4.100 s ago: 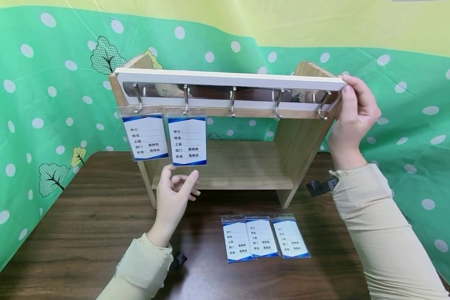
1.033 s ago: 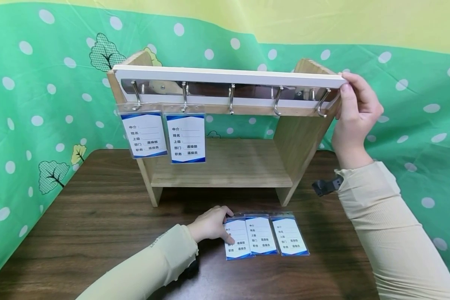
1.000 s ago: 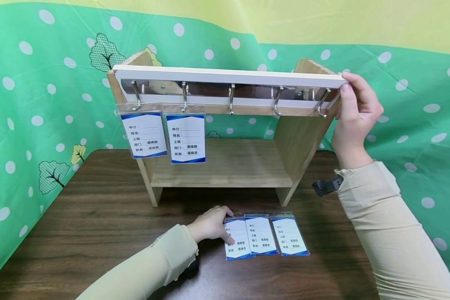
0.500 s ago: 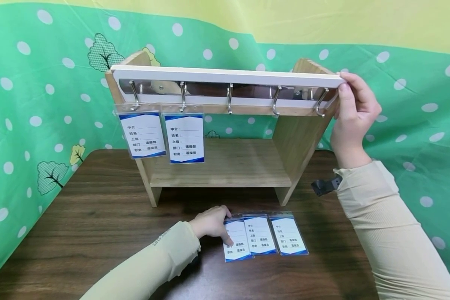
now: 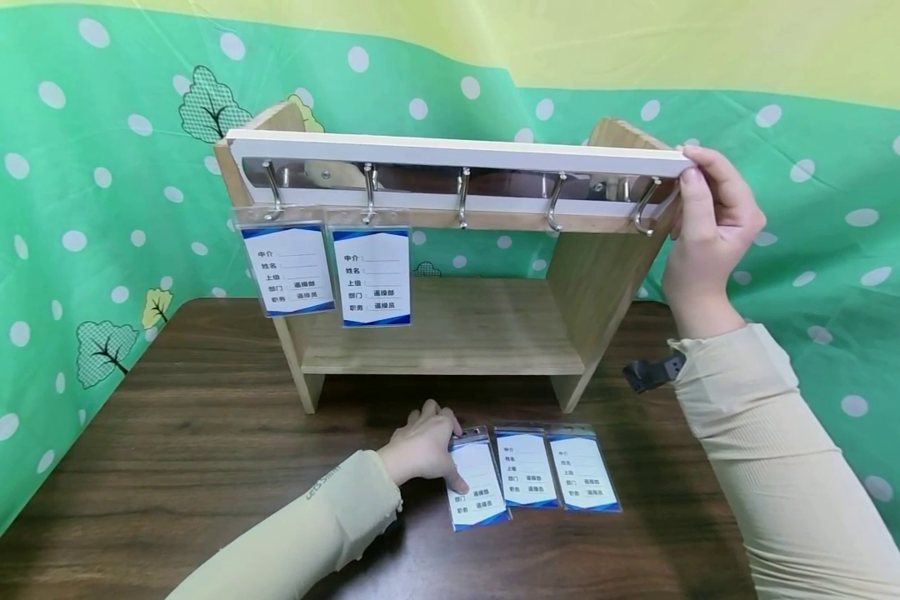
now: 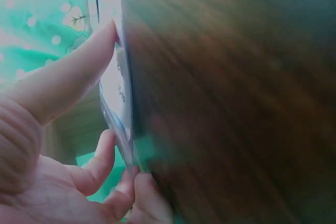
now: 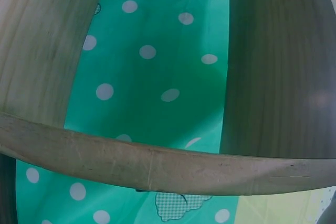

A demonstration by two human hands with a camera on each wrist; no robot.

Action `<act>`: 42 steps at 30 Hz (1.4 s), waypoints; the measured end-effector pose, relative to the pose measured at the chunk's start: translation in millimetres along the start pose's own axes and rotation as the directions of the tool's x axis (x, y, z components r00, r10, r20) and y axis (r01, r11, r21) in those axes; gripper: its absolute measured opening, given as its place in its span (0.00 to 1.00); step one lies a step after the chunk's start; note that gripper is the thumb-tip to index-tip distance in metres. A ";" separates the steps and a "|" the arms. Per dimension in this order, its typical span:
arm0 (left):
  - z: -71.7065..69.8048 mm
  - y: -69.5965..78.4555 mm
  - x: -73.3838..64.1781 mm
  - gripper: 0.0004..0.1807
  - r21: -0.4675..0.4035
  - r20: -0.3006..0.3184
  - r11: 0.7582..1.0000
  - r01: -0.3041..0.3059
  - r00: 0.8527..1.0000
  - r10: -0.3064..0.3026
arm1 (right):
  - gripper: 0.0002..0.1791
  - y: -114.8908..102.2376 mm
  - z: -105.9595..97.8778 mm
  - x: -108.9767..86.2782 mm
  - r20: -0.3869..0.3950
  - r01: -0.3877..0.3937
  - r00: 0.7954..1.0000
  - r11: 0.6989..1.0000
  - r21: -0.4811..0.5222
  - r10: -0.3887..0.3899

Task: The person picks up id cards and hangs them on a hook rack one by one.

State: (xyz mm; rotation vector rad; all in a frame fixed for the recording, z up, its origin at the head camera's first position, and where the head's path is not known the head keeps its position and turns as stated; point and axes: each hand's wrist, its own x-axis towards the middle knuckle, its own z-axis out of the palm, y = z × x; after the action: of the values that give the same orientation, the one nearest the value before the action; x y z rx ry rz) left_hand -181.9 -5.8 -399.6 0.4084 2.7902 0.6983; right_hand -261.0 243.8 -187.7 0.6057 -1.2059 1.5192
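My left hand (image 5: 423, 446) is at the leftmost loose badge (image 5: 482, 487) on the table, thumb on its left part and fingers at its top edge. In the left wrist view, thumb and fingertips pinch this badge (image 6: 113, 90), seen nearly edge-on. Beside it lie a middle badge (image 5: 527, 475) and a right badge (image 5: 585, 473), which touch or slightly overlap. My right hand (image 5: 712, 229) grips the right end of the white hook rail (image 5: 450, 148), thumb in front. Two badges, a left one (image 5: 288, 271) and a right one (image 5: 372, 279), hang from the rail's two leftmost hooks.
A wooden shelf stand (image 5: 442, 325) carries the rail and stands on the dark wood table (image 5: 157, 467). Metal hooks, such as the middle hook (image 5: 464, 200), stick out toward me. A green dotted cloth (image 5: 142, 208) hangs behind. The right wrist view shows the stand's wooden panel (image 7: 283, 66).
My left hand has come down from below the hanging badges to the loose ones. The leftmost loose badge has turned slightly and come apart from the middle one. The right hand stays put.
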 end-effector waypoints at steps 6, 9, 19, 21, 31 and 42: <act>-0.1 1.3 -3.6 0.40 -0.054 0.004 0.998 -0.008 1.000 0.008 | 0.09 -0.1 1.0 -0.7 0.000 0.002 1.000 1.000 0.004 -0.002; 0.8 0.5 -5.0 0.42 -0.109 -0.001 0.994 -0.012 1.000 0.012 | 0.09 -0.8 1.5 -0.9 0.005 0.004 1.000 1.000 0.009 -0.004; -2.5 -3.1 -9.5 0.31 -0.233 -0.034 0.968 -0.095 0.995 0.090 | 0.09 -2.4 5.1 -1.3 0.005 0.010 1.000 1.000 0.018 -0.010; -3.3 -3.1 -10.3 0.22 -0.308 -0.048 0.943 -0.130 0.991 0.121 | 0.09 -3.0 5.9 -1.4 0.004 0.011 1.000 1.000 0.017 -0.011; -9.6 4.1 -18.7 0.10 -0.689 -0.067 0.701 -0.186 0.979 0.194 | 0.09 -5.6 8.1 -0.8 -0.015 0.014 1.000 1.000 0.024 -0.014; -24.3 8.6 -23.7 0.11 -0.763 -0.120 0.611 -0.211 0.975 0.188 | 0.09 -3.0 4.2 -1.3 -0.007 0.017 1.000 1.000 -0.003 -0.017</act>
State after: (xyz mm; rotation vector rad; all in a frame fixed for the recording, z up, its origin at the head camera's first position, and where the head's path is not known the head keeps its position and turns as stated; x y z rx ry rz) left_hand -165.0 -16.5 -370.8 0.5172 2.1560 1.8532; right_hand -258.7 239.3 -186.2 0.6074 -1.1944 1.5038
